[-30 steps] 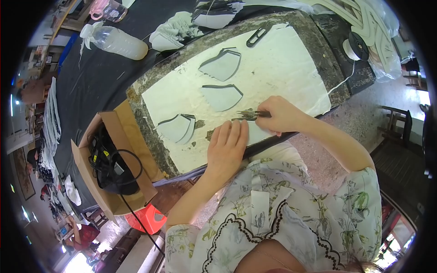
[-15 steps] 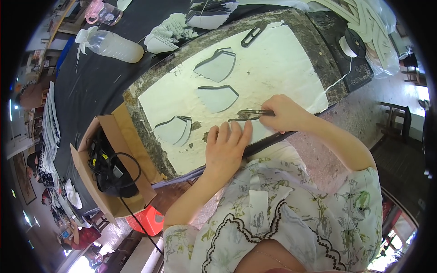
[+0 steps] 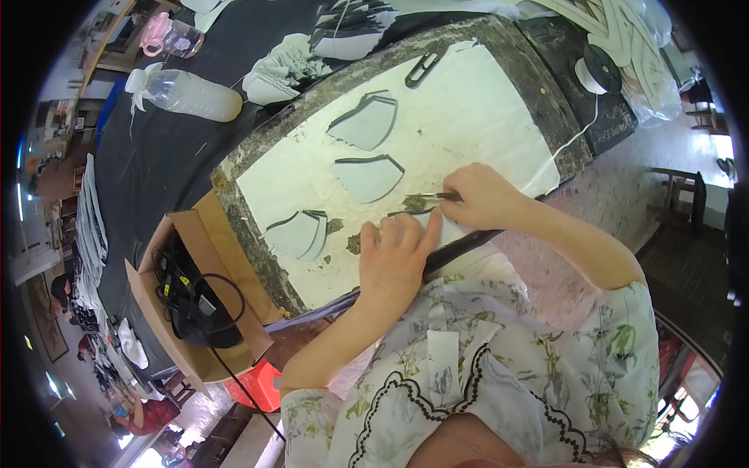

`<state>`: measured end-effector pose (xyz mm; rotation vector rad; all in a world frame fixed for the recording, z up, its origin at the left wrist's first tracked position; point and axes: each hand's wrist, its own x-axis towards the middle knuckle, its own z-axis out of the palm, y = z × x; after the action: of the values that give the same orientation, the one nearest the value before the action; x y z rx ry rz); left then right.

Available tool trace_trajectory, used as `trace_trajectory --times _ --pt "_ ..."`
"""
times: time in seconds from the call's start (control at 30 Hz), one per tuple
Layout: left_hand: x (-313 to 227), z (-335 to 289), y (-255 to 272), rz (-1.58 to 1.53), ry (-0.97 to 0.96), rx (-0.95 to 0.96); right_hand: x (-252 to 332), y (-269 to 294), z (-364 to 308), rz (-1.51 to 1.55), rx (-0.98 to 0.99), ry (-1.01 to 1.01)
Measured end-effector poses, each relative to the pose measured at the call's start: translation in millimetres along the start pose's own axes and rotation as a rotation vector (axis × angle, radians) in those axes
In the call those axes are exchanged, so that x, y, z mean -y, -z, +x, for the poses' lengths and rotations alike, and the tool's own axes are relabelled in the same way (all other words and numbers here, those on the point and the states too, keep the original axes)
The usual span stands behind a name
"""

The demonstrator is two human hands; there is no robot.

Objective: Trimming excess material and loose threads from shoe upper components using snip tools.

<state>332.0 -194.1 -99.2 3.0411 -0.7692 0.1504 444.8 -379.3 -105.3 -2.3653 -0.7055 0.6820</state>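
Note:
My left hand (image 3: 396,253) lies with its fingers stretched and a little apart, pressing on a pale grey fabric piece (image 3: 451,229) with a dark edge. The palm covers part of that piece. Close by on the right, my right hand (image 3: 485,196) is closed around a slim dark tool (image 3: 434,196) with a thin metal tip pointing left, just above the piece's far edge. Its exact kind is too small to tell. Further off lie a similar grey piece (image 3: 370,178) with a dark folded edge, another one (image 3: 364,123), and overlapping pieces (image 3: 299,235) at the left.
White paper (image 3: 484,101) covers a stained board (image 3: 250,148). At its far edge lies a black clip-like tool (image 3: 422,70). A cardboard box (image 3: 250,331) with black cables stands left. Behind are a bottle (image 3: 195,95), fabric bundles (image 3: 285,70) and a thread spool (image 3: 598,74).
My left hand has slid slightly right along the piece. My right hand has shifted a little left, and the tool in it now appears as one narrow tip.

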Motion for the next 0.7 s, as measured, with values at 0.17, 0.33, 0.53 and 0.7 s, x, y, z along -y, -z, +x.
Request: trace_trajectory --times 0.17,0.33,0.53,0.7 --pt "-4.0 4.3 4.1 0.022 0.008 0.083 14.0 9.1 0.1 -0.143 -0.017 -0.039" --pt "-9.7 8.1 4.2 -0.014 0.037 0.074 -8.1 14.6 -12.7 -0.278 -0.520 0.037" --pt "-6.9 -2.1 -6.2 -0.037 0.082 0.008 40.8 12.1 -74.3 -0.060 -0.360 -0.364" --pt "-11.1 2.1 -3.6 0.009 0.078 -0.010 30.7 -24.1 -85.3 -0.124 -0.268 -0.304"
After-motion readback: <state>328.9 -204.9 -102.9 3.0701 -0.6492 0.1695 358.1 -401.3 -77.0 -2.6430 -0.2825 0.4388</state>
